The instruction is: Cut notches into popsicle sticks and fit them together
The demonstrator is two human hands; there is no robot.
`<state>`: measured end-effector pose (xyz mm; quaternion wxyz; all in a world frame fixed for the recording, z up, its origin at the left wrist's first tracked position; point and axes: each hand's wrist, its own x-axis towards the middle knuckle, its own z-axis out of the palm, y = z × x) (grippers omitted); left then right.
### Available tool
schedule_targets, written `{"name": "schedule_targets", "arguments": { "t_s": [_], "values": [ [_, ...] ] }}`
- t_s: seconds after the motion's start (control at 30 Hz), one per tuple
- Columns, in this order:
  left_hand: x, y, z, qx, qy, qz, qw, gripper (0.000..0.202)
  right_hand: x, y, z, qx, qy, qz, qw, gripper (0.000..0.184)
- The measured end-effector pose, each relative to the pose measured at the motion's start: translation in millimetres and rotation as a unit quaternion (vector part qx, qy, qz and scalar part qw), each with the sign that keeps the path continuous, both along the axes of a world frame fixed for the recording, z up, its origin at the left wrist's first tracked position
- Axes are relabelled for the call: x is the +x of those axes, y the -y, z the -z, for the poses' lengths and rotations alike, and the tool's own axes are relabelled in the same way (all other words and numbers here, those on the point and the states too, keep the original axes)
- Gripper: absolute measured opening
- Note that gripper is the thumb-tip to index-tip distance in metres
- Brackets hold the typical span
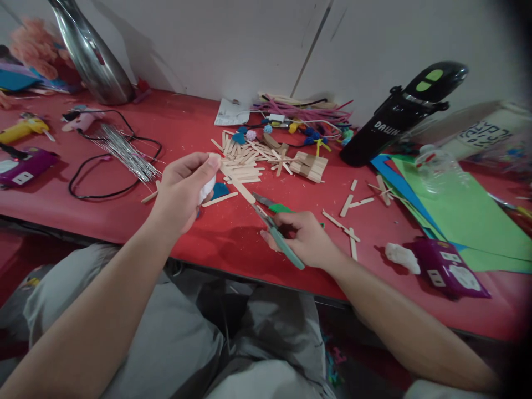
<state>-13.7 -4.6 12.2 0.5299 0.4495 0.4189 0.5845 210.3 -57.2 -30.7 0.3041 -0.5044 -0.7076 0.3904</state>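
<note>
My left hand (187, 185) pinches the far end of a flat wooden craft stick (241, 185) and also has a crumpled white tissue (206, 190) in its palm. My right hand (305, 238) is closed around pliers (282, 241) with teal handles. Their jaws meet the near end of the stick. Just behind the right hand, a pointed metal blade with a bright green handle (279, 208) lies on the table, partly hidden. A loose craft stick (220, 199) and a blue piece (221, 190) rest beside my left hand.
Many craft sticks (245, 158) are heaped at the centre back. Cut pieces (347, 205), coloured paper (465, 210), a purple tissue pack (449, 269) and a black bottle (386, 127) stand or lie right. Left are metal wires (128, 155), a black cable (97, 197) and a steel bottle (93, 61).
</note>
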Motion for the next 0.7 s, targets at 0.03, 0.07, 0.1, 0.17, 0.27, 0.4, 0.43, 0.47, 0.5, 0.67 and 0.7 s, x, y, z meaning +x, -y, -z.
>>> {"name": "schedule_targets", "arguments": {
  "t_s": [0.03,0.07,0.1,0.17,0.27,0.4,0.43,0.47,0.5,0.67,0.7],
  "values": [
    [0.3,0.3,-0.3,0.001,-0.002,0.002,1.000,0.022,0.5,0.1,-0.1,0.009,0.010,-0.006,1.000,0.031],
    [0.6,0.6,-0.5,0.002,-0.003,0.002,1.000,0.022,0.9,0.2,-0.2,0.017,0.021,-0.011,1.000,0.032],
    [0.9,1.0,-0.7,0.002,-0.006,0.002,1.000,0.021,1.3,0.3,-0.5,0.028,0.033,-0.015,0.999,0.033],
    [1.5,1.8,-1.0,0.001,-0.011,0.002,1.000,0.021,1.6,0.4,-0.7,0.054,0.055,-0.022,0.997,0.036],
    [2.1,2.9,-1.4,-0.001,-0.012,0.003,1.000,0.021,0.5,0.5,0.1,0.085,0.057,-0.024,0.994,0.040],
    [1.5,4.0,-1.9,0.000,-0.009,0.004,1.000,0.019,-2.8,2.3,1.9,0.113,0.026,-0.025,0.993,0.035],
    [1.2,4.1,-2.0,0.000,-0.008,0.005,1.000,0.019,-3.5,3.0,2.3,0.122,0.022,-0.024,0.992,0.033],
    [1.0,4.2,-2.1,0.000,-0.008,0.005,1.000,0.018,-4.0,3.7,2.5,0.129,0.019,-0.022,0.991,0.030],
    [0.8,4.3,-2.2,0.000,-0.008,0.005,1.000,0.018,-4.4,4.2,2.7,0.133,0.015,-0.022,0.991,0.029],
    [1.3,3.3,-2.0,-0.006,-0.004,0.000,1.000,0.019,-5.0,3.5,3.6,0.093,-0.001,-0.022,0.995,0.028],
    [1.5,2.9,-1.8,-0.008,-0.005,-0.001,1.000,0.019,-5.1,2.8,3.7,0.075,-0.004,-0.021,0.997,0.028]
  ]
}}
